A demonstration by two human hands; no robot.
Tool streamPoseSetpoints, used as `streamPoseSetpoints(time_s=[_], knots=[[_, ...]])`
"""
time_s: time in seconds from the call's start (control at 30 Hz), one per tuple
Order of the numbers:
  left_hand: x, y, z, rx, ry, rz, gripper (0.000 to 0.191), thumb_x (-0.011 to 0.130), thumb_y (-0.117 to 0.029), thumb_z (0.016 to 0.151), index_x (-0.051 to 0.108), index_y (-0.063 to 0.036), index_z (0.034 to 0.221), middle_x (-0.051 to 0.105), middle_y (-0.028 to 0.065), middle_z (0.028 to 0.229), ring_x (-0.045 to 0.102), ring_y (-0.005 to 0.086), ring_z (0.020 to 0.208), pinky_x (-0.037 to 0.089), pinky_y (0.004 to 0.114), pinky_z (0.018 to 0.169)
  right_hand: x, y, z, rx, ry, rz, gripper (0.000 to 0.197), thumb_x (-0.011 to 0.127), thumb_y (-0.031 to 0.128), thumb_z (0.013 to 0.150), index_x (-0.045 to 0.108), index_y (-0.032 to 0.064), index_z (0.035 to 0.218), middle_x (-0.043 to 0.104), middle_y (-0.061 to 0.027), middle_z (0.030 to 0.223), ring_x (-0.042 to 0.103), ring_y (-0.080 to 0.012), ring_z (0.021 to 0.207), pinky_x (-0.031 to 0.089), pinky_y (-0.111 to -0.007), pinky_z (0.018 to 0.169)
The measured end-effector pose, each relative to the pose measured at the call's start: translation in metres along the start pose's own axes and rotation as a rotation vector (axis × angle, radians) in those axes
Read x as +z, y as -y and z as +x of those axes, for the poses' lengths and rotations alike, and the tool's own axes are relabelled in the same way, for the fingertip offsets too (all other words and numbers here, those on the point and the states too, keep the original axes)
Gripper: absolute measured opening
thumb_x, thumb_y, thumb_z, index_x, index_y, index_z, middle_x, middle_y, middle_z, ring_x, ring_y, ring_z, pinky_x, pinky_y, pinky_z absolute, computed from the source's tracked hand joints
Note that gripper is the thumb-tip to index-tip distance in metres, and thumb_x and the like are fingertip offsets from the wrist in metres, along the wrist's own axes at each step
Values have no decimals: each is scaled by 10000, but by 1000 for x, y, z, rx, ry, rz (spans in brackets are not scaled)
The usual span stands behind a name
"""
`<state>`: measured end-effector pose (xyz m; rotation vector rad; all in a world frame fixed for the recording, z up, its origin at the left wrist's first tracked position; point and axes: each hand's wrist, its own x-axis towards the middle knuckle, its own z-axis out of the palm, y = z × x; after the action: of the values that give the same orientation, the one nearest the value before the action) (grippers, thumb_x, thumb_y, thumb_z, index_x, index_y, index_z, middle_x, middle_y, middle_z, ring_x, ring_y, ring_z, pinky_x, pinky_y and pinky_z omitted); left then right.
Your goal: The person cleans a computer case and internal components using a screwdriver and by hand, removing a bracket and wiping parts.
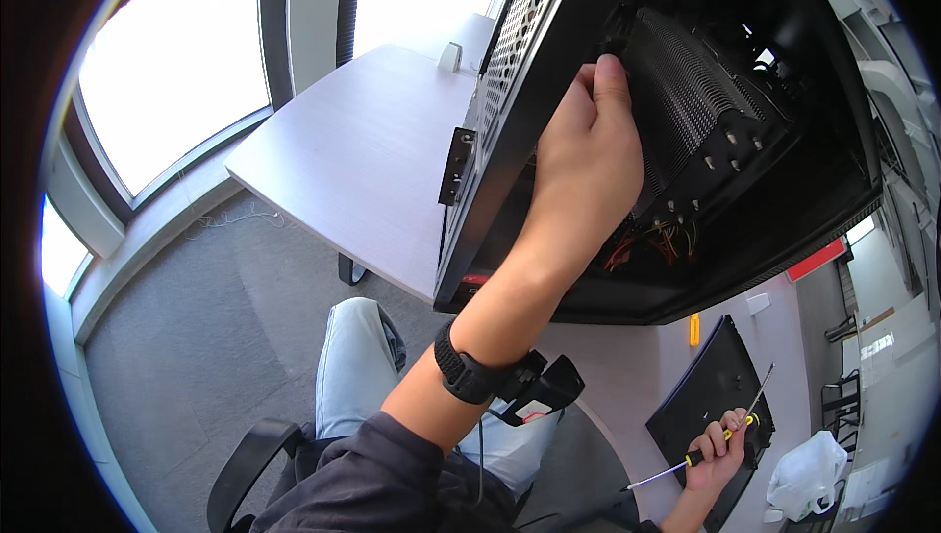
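Observation:
An open black desktop computer case point(764, 246) stands tilted in my view on the table. My left hand point(592, 136) reaches inside, thumb and forefinger pinched on a small dark part point(616, 42) near the top; its exact kind is hard to see. Beside that hand sits a large finned CPU cooler point(680, 85) with bare heat-pipe ends. Red and yellow wires point(654, 243) lie below it. At lower right, my right hand point(717, 452) grips two screwdrivers with black and yellow handles. One screwdriver's shaft point(658, 476) points lower left, the other's shaft point(761, 387) upper right.
Under my right hand, a black case side panel point(695, 393) lies on the table point(610, 357). A yellow-handled tool point(694, 330) lies near it. Farther right is a white plastic bag point(805, 470). A strapped-on black device point(544, 390) juts from my left wrist.

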<state>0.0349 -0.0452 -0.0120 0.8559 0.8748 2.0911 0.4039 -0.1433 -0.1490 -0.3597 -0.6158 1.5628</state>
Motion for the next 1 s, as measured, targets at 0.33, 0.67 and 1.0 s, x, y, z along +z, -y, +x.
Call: streamPoseSetpoints(time_s=[0.33, 0.67, 1.0], knots=[[3, 22, 5, 238, 49, 96, 270, 409, -235, 1004, 471, 22, 950, 505, 65, 711, 491, 139, 682, 438, 309, 673, -1, -1, 1, -36, -50, -28, 118, 449, 170, 989, 424, 65, 1036, 493, -17, 857, 348, -65, 507, 285, -194, 399], [-44, 41, -82, 299, 213, -92, 247, 560, -116, 935, 495, 56, 1100, 654, 183, 936, 653, 185, 830, 544, 284, 759, -4, 1, -4, -105, -52, -36, 91, 440, 159, 992, 408, 74, 1001, 480, -19, 852, 342, -64, 503, 277, -194, 399], [-59, 38, -73, 225, 264, -20, 327, 504, -148, 965, 527, 23, 1243, 606, 91, 936, 584, 128, 803, 476, 244, 737, -12, 2, -4, -136, -63, -15, 142, 432, 177, 997, 431, 54, 1069, 499, -30, 869, 359, -69, 525, 300, -198, 420]])
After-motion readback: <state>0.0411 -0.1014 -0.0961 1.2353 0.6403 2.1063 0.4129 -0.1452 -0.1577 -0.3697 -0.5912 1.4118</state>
